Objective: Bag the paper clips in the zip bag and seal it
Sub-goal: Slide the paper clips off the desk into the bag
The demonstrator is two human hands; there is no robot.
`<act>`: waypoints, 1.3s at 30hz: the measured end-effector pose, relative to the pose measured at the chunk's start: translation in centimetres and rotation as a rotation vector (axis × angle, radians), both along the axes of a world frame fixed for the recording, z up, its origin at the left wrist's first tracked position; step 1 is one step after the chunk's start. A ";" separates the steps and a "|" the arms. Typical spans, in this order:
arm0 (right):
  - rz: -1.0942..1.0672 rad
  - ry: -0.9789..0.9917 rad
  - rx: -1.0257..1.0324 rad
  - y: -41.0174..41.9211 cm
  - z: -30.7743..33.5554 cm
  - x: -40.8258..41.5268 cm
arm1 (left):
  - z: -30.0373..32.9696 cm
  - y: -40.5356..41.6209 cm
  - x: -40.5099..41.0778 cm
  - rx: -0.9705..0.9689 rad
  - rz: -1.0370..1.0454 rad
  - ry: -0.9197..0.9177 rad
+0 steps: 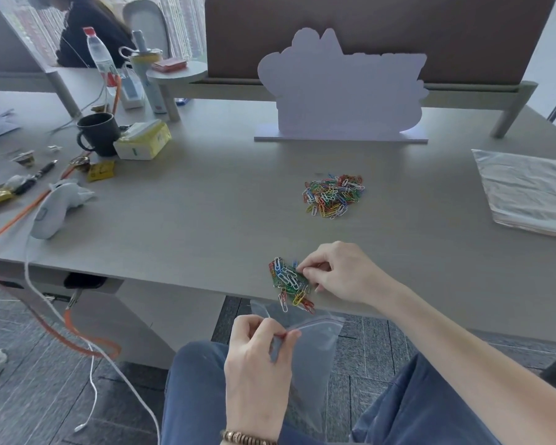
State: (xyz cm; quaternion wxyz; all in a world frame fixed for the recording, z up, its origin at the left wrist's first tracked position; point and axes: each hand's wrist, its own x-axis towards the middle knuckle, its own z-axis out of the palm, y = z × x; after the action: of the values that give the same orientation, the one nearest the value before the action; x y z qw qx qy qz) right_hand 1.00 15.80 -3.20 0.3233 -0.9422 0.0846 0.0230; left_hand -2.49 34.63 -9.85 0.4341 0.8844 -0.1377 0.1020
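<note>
Pinching one zip bag (pixel 308 354), left hand (pixel 257 358); right hand (pixel 337 271) fingering nearer of two paper clips heaps (pixel 289 284).

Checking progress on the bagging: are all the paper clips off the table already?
No, a pile of paper clips lies mid-table and the right hand touches a second bunch at the edge.

We count two heaps of coloured wire paper clips, one at the table edge (pixel 289 284) and one farther back (pixel 333 195), each too many to number. We see one clear plastic zip bag (pixel 312 351), one dark mug (pixel 98 133) and one plastic bottle (pixel 100 59).
</note>
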 end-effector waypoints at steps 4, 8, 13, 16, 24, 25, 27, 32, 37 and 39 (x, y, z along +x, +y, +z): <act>0.075 0.009 0.060 1.2 -0.4 -1.0 | 0.0 0.2 0.2 0.013 0.001 -0.014; 0.084 0.080 0.197 1.2 -0.2 -1.4 | -0.3 0.5 0.4 0.016 0.008 -0.002; -0.048 -0.007 0.118 -0.3 0.1 0.7 | -0.4 0.8 0.3 0.016 0.003 0.015; -0.026 -0.010 -0.001 -0.2 0.2 2.4 | -0.2 0.8 0.3 0.024 0.000 0.010; 0.148 0.037 -0.076 1.3 -0.6 2.9 | 0.1 1.0 0.6 0.009 0.015 0.018; 0.150 0.033 -0.062 1.4 -0.7 2.5 | 0.1 1.1 0.7 0.011 0.016 0.018; 0.148 0.038 -0.012 1.6 -0.7 1.6 | 0.1 1.2 0.8 0.014 0.018 0.014; 0.173 0.086 0.137 2.2 -0.4 -0.1 | 0.2 1.5 1.1 0.033 0.021 -0.024; 0.091 -0.035 0.176 1.4 -0.1 0.7 | 0.3 1.7 1.2 0.023 0.035 0.003; 0.079 -0.068 0.092 1.2 -0.2 1.8 | 0.3 1.8 1.2 0.024 0.038 0.008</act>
State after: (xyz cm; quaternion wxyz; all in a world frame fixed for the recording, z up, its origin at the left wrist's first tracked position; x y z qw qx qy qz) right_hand 2.82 17.01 -3.38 0.3678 -0.9292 0.0350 0.0074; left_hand -1.31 36.39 -9.55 0.4218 0.8925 -0.1205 0.1050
